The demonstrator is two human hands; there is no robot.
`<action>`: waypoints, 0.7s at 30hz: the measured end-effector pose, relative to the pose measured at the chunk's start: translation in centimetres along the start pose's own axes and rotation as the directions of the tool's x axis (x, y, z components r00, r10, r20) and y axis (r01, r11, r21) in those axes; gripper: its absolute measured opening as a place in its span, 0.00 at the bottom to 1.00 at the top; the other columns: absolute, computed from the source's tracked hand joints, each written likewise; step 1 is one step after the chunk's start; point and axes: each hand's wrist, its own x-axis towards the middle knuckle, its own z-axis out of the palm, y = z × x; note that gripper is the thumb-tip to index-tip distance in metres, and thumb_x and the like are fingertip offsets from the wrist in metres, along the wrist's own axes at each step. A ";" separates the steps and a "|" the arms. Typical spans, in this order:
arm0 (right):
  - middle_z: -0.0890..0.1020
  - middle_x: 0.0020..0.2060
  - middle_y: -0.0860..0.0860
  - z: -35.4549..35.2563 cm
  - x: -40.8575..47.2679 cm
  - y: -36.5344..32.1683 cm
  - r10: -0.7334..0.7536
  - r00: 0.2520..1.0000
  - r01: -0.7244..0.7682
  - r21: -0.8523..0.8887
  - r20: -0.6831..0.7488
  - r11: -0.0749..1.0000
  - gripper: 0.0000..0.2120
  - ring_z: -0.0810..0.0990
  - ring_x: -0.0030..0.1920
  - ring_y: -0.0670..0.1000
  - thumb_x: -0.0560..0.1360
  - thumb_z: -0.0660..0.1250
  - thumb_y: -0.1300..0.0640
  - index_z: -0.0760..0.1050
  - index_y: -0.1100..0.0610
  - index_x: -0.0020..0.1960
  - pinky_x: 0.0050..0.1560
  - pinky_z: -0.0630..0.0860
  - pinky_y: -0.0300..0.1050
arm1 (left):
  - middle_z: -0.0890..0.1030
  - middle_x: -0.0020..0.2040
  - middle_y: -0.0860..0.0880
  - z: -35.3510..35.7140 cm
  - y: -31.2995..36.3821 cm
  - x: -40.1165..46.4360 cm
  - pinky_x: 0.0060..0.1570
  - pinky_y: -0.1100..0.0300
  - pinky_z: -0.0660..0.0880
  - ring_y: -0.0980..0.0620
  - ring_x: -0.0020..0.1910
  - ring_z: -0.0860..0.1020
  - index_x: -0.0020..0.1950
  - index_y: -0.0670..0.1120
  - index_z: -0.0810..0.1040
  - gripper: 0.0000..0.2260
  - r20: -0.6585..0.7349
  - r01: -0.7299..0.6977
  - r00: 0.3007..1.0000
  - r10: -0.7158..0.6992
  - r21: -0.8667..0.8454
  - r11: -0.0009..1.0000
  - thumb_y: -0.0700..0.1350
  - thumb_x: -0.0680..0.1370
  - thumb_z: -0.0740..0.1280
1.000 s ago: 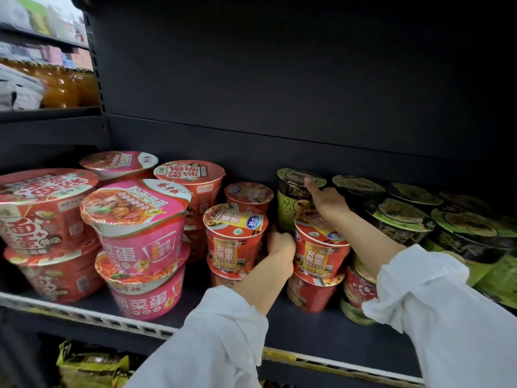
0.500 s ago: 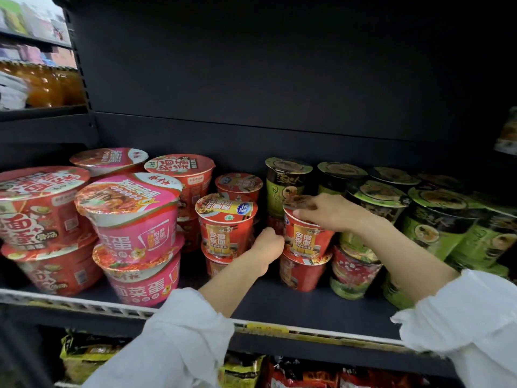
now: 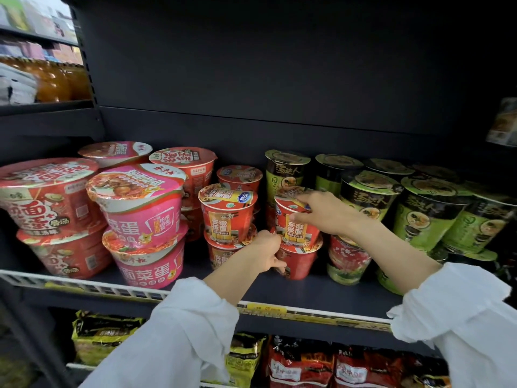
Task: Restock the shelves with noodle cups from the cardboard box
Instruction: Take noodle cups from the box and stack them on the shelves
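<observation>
Upper red noodle cup (image 3: 296,222) sits stacked on a lower red noodle cup (image 3: 298,261), mid-shelf, just right of frame centre. Right hand (image 3: 324,212) pinches the upper cup at its lid rim, index finger laid across the foil top, thumb on the cup wall. Left hand (image 3: 265,252) is curled, gripping the lower cup at its 9 o'clock side, apparently steadying the stack. A second red two-cup stack (image 3: 228,217) stands at 9 o'clock, just beside. Green-black cups (image 3: 369,197) crowd at 3 o'clock, a red-green cup (image 3: 348,260) touching or nearly so. Pink bowls (image 3: 140,203) and red bowls (image 3: 47,197) further out at 9 o'clock. Shelf (image 3: 321,292) edge at 6 o'clock; packet noodles (image 3: 302,365) below. Cardboard box not in view.

Risk: the upper cup looks slightly tilted; letting go before it seats flat could topple it forward off the shelf. Right forearm passes close to the green cups; a careless pull-back could knock them.
</observation>
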 end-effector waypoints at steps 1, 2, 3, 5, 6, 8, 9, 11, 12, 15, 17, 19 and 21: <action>0.77 0.62 0.54 0.2 0.0 0.0 -0.007 1.000 0.007 0.014 -0.005 1.000 0.26 0.77 0.59 0.53 0.75 0.65 0.45 0.70 0.58 0.68 0.59 0.76 0.48 | 0.71 0.68 0.36 -0.4 -0.1 -0.2 0.60 0.44 0.74 0.34 0.64 0.73 0.70 0.38 0.62 0.16 -0.011 -0.014 1.000 0.014 0.008 1.000 0.38 0.82 0.55; 0.77 0.62 0.54 0.3 0.0 0.0 -0.014 1.000 0.014 0.023 -0.010 1.000 0.27 0.77 0.60 0.53 0.75 0.65 0.45 0.69 0.57 0.69 0.59 0.76 0.48 | 0.72 0.67 0.37 -0.7 -0.3 -0.3 0.60 0.45 0.75 0.36 0.63 0.74 0.68 0.37 0.63 0.15 -0.015 -0.033 0.999 0.033 0.020 0.999 0.37 0.82 0.56; 0.77 0.62 0.54 0.3 -0.1 0.0 -0.023 1.000 0.024 0.025 -0.015 0.999 0.26 0.77 0.60 0.53 0.76 0.64 0.45 0.69 0.57 0.70 0.59 0.76 0.48 | 0.73 0.66 0.37 -1.1 -0.6 -0.4 0.60 0.47 0.75 0.38 0.62 0.75 0.67 0.37 0.65 0.14 -0.018 -0.067 0.998 0.068 0.060 0.996 0.37 0.81 0.58; 0.78 0.62 0.53 0.2 -0.3 0.1 -0.048 0.999 0.048 0.030 -0.025 0.998 0.25 0.77 0.59 0.52 0.76 0.64 0.46 0.70 0.56 0.69 0.59 0.75 0.46 | 0.75 0.62 0.38 -1.6 -1.3 -0.4 0.59 0.49 0.76 0.40 0.60 0.76 0.62 0.37 0.68 0.12 -0.046 -0.206 0.972 0.231 0.308 0.929 0.38 0.80 0.61; 0.78 0.61 0.52 0.1 -0.4 0.2 -0.058 0.998 0.059 0.046 -0.022 0.997 0.23 0.78 0.58 0.51 0.76 0.64 0.46 0.70 0.55 0.68 0.58 0.76 0.45 | 0.75 0.60 0.39 -1.9 -1.5 -0.5 0.59 0.51 0.75 0.41 0.59 0.76 0.60 0.37 0.68 0.12 -0.053 -0.267 0.942 0.331 0.480 0.836 0.40 0.79 0.62; 0.79 0.60 0.51 -0.1 -0.7 0.1 -0.074 0.997 0.074 0.082 -0.007 0.994 0.21 0.79 0.57 0.50 0.76 0.65 0.48 0.72 0.53 0.68 0.56 0.77 0.44 | 0.74 0.61 0.40 -2.1 -1.7 -0.6 0.60 0.53 0.72 0.42 0.61 0.73 0.62 0.37 0.68 0.16 -0.008 -0.336 0.880 0.475 0.696 0.635 0.42 0.77 0.66; 0.79 0.60 0.52 -0.2 -0.9 0.0 -0.082 0.997 0.082 0.090 -0.003 0.993 0.21 0.78 0.57 0.50 0.76 0.65 0.49 0.71 0.53 0.68 0.56 0.77 0.43 | 0.73 0.63 0.40 -2.1 -1.8 -0.6 0.62 0.53 0.69 0.43 0.63 0.71 0.64 0.38 0.67 0.20 0.030 -0.358 0.869 0.494 0.728 0.585 0.43 0.76 0.68; 0.77 0.62 0.53 -0.3 -1.1 -0.3 -0.096 0.995 0.096 0.092 -0.002 0.991 0.22 0.76 0.61 0.51 0.77 0.65 0.49 0.70 0.53 0.69 0.59 0.75 0.43 | 0.71 0.66 0.42 -2.2 -1.9 -0.3 0.66 0.54 0.67 0.44 0.67 0.69 0.68 0.40 0.66 0.26 0.080 -0.384 0.865 0.496 0.742 0.549 0.45 0.73 0.71; 0.76 0.64 0.53 -0.2 -1.1 -0.4 -0.099 0.995 0.100 0.087 -0.006 0.991 0.23 0.75 0.63 0.52 0.77 0.65 0.49 0.69 0.54 0.70 0.61 0.73 0.43 | 0.72 0.67 0.43 -2.4 -2.0 -0.3 0.67 0.54 0.67 0.45 0.67 0.70 0.69 0.40 0.66 0.27 0.086 -0.389 0.861 0.502 0.748 0.538 0.45 0.73 0.72; 0.74 0.66 0.54 -0.2 -1.4 -0.5 -0.112 0.993 0.114 0.066 -0.024 0.991 0.24 0.70 0.68 0.52 0.77 0.64 0.49 0.68 0.55 0.71 0.65 0.66 0.42 | 0.74 0.66 0.44 -2.7 -2.4 -0.4 0.66 0.54 0.70 0.46 0.64 0.74 0.68 0.41 0.68 0.26 0.100 -0.406 0.837 0.537 0.772 0.489 0.45 0.73 0.72; 0.73 0.68 0.53 -0.2 -1.6 -0.4 -0.121 0.992 0.123 0.062 -0.030 0.991 0.25 0.69 0.69 0.52 0.77 0.64 0.49 0.67 0.54 0.72 0.66 0.65 0.41 | 0.75 0.65 0.44 -2.9 -2.4 -0.8 0.63 0.55 0.72 0.46 0.60 0.76 0.67 0.41 0.69 0.24 0.104 -0.411 0.815 0.570 0.797 0.442 0.45 0.74 0.71; 0.71 0.69 0.53 -0.2 -1.6 -0.2 -0.133 0.991 0.135 0.076 -0.026 0.988 0.25 0.68 0.69 0.51 0.77 0.64 0.49 0.66 0.53 0.72 0.66 0.65 0.41 | 0.77 0.62 0.43 -3.1 -2.3 -1.1 0.60 0.56 0.72 0.46 0.59 0.77 0.64 0.41 0.72 0.21 0.090 -0.388 0.790 0.607 0.840 0.380 0.47 0.74 0.71; 0.68 0.72 0.52 0.0 -1.5 -0.1 -0.141 0.990 0.142 0.082 -0.018 0.986 0.27 0.66 0.71 0.51 0.77 0.65 0.48 0.64 0.53 0.73 0.68 0.62 0.41 | 0.78 0.59 0.44 -3.4 -2.2 -1.3 0.57 0.54 0.73 0.45 0.58 0.77 0.61 0.41 0.74 0.20 0.096 -0.332 0.775 0.624 0.903 0.273 0.51 0.74 0.70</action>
